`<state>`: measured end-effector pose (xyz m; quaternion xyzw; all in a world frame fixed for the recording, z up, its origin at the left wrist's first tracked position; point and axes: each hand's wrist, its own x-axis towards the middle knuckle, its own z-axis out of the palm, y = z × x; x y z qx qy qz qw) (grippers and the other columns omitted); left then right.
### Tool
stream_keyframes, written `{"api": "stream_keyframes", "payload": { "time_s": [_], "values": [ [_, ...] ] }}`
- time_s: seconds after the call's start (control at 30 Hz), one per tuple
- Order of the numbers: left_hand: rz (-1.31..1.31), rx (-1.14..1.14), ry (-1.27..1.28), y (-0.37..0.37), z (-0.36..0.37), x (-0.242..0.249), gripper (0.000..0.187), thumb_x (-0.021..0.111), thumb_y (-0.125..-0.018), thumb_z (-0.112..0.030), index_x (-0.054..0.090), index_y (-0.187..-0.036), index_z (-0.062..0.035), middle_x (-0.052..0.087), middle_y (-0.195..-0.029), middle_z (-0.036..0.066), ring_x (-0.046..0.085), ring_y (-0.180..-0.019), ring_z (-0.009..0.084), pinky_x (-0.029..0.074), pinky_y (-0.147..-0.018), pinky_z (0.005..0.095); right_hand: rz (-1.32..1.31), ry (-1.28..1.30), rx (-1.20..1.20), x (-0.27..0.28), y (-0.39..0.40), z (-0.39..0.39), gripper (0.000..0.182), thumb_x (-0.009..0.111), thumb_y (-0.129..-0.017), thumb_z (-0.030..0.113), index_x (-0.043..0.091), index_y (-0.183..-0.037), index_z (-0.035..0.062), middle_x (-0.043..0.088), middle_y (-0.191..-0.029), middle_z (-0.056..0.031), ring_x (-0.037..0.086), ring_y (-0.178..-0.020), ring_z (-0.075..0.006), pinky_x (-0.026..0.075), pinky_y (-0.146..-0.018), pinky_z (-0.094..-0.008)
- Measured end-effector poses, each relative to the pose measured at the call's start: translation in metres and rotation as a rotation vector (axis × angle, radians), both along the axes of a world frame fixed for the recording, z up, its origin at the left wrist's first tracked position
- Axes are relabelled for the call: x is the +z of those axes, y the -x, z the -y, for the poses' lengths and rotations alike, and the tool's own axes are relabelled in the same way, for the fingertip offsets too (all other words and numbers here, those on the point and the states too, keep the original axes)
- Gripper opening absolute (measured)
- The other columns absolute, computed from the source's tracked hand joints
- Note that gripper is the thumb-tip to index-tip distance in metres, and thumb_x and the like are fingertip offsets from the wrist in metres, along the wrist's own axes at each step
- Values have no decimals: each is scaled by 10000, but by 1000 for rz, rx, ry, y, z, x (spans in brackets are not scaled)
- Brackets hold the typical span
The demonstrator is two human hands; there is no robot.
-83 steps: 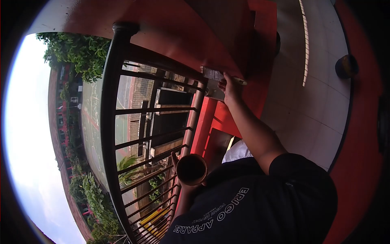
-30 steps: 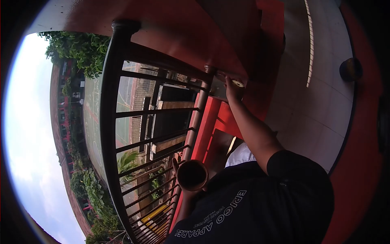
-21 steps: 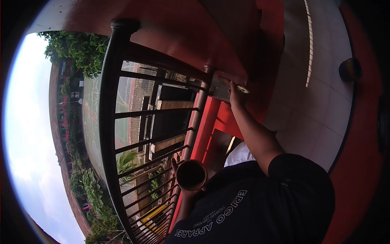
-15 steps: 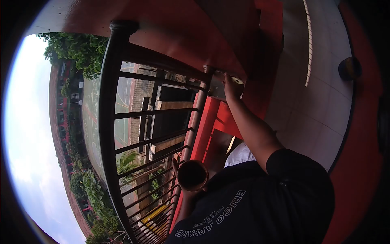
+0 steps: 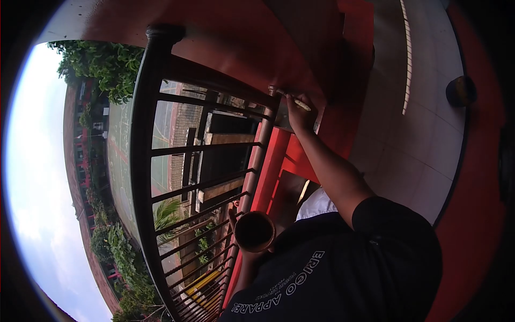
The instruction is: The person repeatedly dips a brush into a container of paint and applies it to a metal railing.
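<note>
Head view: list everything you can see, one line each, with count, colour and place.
railing: one, dark metal bars, left and centre, along the balcony edge
wall: one, red, top, above the railing
floor: pale tiles, right
round object: one, dark with yellow, on the floor at far right; too small to identify
trees: green, upper left and lower left beyond the railing
sky: pale blue, far left
can: one, brown, open top, low centre by the railing
brush: one, pale handle, at the railing's post near the wall
shirt: one, black with white lettering, bottom centre
left hand: holds the can
right hand: raised, grips the brush
</note>
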<state>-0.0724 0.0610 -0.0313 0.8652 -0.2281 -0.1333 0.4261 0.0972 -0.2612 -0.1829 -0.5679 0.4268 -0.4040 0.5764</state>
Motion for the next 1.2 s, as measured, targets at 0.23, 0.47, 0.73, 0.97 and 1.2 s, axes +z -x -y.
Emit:
{"api": "stream_keyframes", "payload": {
  "time_s": [0.23,0.47,0.73,0.97,1.2],
  "values": [
    [-127,48,143,0,-3,-1,847,768,-640,-677,588,-1263,-130,670,-1103,42,610,-1123,224,298,-1137,485,-179,-23,-79,-34,10,-7,271,756,-820,226,569,-735,49,647,-669,-92,656,-632,-193,491,-592,-341],
    [-205,-44,53,-10,-12,-7,1326,867,-651,-475,-106,-1521,-241,653,-1082,122,688,-895,206,590,-748,398,74,1,-45,3,0,-10,242,741,-830,225,586,-750,57,649,-667,-82,656,-635,-187,496,-598,-339],
    [3,-36,1,-3,14,17,762,701,-699,-684,515,-1239,-180,683,-1050,26,609,-1100,214,221,-1124,501,-114,81,52,-22,7,-6,271,751,-821,244,573,-738,57,634,-657,-106,657,-627,-228,495,-590,-360],
    [134,-119,-202,-10,7,14,682,555,-761,-777,685,-1106,-203,684,-1026,10,561,-1175,240,30,-1198,583,-204,75,-79,-51,23,-4,281,733,-843,286,585,-750,65,655,-668,-76,657,-641,-205,503,-607,-343],
    [265,-217,-355,-16,3,16,626,553,-803,-734,684,-1099,-198,680,-1028,20,559,-1171,257,81,-1185,605,68,-244,151,-76,11,-33,294,730,-864,246,538,-724,71,614,-616,-16,590,-572,-103,475,-550,-287]
  ]
}}
